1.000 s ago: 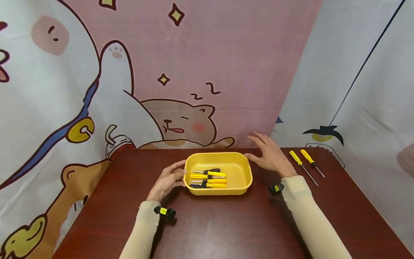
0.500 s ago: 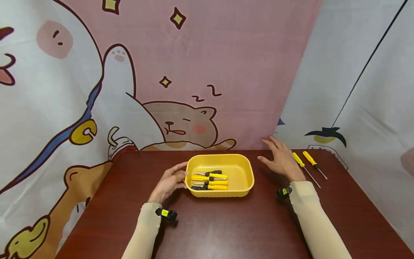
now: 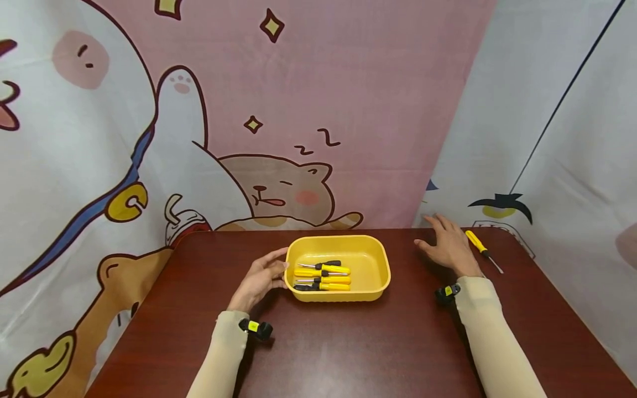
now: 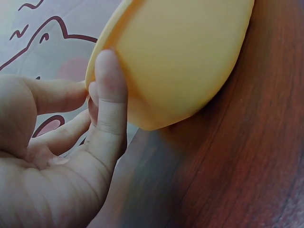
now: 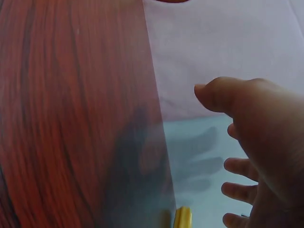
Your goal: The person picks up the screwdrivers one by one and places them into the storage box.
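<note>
A yellow plastic tray (image 3: 367,268) sits on the table, with several screwdrivers (image 3: 337,287) lying in its left half. Most have yellow handles. My left hand (image 3: 255,283) pinches the tray's left end; the left wrist view has the thumb (image 4: 112,80) against the yellow wall and fingers around the rim. To the right of the tray, my right hand (image 3: 450,250) hovers with fingers spread, holding nothing. Beside it lies a yellow-handled screwdriver (image 3: 476,242). The right wrist view catches a yellow handle end (image 5: 183,218) below the hand; a second loose screwdriver is hidden in the head view.
The dark red-brown table (image 3: 338,348) ends at a cloth backdrop (image 3: 378,110) printed with cartoon animals, just behind the tray. A white cloth (image 3: 582,166) hangs along the right side. Both wrists carry small black cameras.
My right hand has moved from the tray's right rim to the right, over the nearer loose screwdriver, which it now covers in the head view. The left hand and tray have stayed in place.
</note>
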Available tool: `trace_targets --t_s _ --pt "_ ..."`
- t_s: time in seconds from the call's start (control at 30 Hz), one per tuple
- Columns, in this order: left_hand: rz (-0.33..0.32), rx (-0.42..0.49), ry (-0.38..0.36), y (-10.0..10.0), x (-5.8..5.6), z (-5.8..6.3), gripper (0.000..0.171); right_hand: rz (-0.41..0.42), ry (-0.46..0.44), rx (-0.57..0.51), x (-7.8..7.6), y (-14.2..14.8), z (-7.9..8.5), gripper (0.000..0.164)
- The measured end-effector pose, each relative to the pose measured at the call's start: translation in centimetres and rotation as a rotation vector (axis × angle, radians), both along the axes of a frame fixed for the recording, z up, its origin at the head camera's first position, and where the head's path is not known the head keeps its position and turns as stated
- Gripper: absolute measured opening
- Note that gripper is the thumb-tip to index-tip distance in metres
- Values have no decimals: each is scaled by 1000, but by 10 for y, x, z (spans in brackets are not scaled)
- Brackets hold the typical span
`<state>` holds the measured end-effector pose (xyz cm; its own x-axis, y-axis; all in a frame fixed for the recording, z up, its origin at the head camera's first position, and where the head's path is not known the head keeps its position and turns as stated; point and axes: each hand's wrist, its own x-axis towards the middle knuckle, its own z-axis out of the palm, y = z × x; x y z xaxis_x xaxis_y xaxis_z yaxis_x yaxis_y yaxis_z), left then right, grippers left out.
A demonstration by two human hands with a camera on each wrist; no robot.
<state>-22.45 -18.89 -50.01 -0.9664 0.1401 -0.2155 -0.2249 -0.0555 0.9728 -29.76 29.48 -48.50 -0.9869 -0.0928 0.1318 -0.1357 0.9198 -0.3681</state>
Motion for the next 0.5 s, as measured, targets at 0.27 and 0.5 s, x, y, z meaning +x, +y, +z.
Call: trace_targets --t_s 0.27,0.5 --pt "-5 -5 7 -1 1 -2 48 3 -36 -29 3 21 -3 82" --pt "-12 -7 12 -1 1 1 48 -36 -101 -48 7 39 0 83"
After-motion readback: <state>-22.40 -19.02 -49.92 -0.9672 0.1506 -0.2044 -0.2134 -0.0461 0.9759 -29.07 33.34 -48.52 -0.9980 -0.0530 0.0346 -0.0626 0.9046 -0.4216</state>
